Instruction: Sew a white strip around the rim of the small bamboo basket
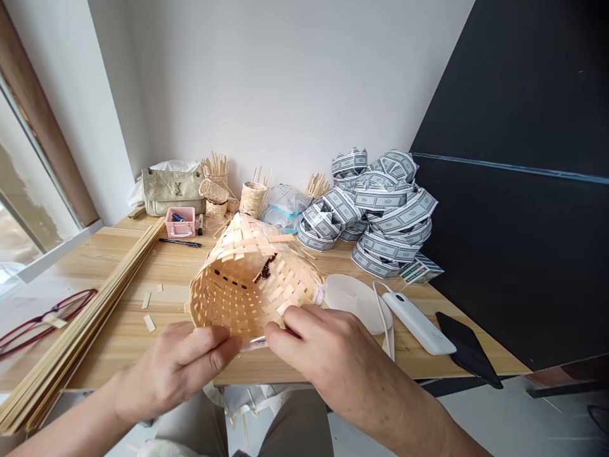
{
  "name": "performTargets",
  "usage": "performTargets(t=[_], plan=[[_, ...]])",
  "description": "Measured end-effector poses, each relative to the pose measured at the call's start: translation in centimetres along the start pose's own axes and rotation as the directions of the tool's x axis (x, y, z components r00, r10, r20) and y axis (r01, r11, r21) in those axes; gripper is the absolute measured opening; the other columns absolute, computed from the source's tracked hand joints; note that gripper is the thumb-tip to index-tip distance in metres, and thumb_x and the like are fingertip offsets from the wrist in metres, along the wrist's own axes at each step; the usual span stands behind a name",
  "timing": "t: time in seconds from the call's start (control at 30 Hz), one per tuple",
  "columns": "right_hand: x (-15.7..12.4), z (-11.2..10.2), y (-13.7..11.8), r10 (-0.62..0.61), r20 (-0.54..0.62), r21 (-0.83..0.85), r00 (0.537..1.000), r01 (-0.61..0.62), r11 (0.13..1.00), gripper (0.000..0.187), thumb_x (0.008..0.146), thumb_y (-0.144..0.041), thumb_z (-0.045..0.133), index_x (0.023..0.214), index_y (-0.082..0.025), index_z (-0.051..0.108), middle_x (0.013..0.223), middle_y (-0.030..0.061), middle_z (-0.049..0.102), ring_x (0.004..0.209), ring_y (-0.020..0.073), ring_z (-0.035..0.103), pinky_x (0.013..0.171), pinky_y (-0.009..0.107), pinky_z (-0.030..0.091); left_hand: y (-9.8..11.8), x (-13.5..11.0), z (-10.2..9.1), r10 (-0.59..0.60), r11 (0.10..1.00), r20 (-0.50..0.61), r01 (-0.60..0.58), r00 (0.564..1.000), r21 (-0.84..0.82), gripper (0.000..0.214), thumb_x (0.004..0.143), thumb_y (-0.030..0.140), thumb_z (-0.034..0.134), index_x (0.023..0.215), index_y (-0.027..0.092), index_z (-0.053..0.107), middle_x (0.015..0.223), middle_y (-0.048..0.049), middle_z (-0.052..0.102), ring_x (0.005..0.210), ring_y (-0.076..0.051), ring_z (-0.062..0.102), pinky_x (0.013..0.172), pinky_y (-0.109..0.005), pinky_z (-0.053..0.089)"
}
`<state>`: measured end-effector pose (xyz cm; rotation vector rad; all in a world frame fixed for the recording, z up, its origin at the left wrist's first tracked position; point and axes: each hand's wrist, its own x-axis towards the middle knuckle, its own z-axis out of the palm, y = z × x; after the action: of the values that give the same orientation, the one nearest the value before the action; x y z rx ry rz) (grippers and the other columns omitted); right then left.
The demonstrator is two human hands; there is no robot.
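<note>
two hands, left hand (176, 365) and right hand (323, 346), grip one woven basket (247, 279).

Basket (247, 279): woven pale wood strips, matt, rough at rim. Bench (118, 330): light wood, smooth, satin. Slats (71, 336) at left edge: raw split wood. Power bank (419, 322): glossy white plastic. Phone (469, 349) at right edge: black, matt. Bag (172, 189) at back: quilted beige, leather-like. Box (181, 223): pink plastic.
</note>
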<state>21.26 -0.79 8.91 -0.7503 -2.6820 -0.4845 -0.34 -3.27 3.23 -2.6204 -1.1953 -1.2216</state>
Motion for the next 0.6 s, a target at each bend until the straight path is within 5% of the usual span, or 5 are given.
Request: performTargets(t=[0.4,0.5,0.6], plan=[[0.2,0.1,0.3,-0.008,0.07,0.072,0.997,0.003,0.997,0.019,0.074,0.0,0.05,0.069,-0.018,0.048,0.063,-0.0034,0.043,0.054,0.0105,0.037,0.048,0.026,0.019,-0.7,0.2,0.4,0.16,0.987,0.015,-0.16,0.987,0.0,0.023,0.091,0.014,0.039,0.092,0.017,0.062,0.071,-0.001,0.059,0.058,-0.008,0.056,0.054,-0.016,0.041],[0.6,0.3,1.4,-0.015,0.143,0.203,0.99,-0.014,0.979,0.02,0.078,-0.001,0.048,0.068,-0.018,0.047,0.063,-0.004,0.043,0.055,0.0092,0.037,0.049,0.024,0.02,-1.0,1.3,0.3,0.087,0.987,0.059,-0.078,0.994,-0.142,0.021,0.09,0.018,0.043,0.088,0.017,0.064,0.068,-0.0007,0.054,0.059,-0.008,0.055,0.054,-0.015,0.043],[1.0,0.5,2.5,-0.048,0.181,0.342,0.982,-0.017,0.939,0.021,0.08,0.001,0.044,0.069,-0.016,0.049,0.064,-0.0039,0.045,0.056,0.0083,0.039,0.05,0.021,0.023,-1.1,2.5,0.0,-0.014,0.929,0.219,0.094,0.976,-0.359,0.021,0.088,0.017,0.046,0.089,0.017,0.067,0.07,0.0002,0.05,0.056,-0.007,0.055,0.052,-0.013,0.045]])
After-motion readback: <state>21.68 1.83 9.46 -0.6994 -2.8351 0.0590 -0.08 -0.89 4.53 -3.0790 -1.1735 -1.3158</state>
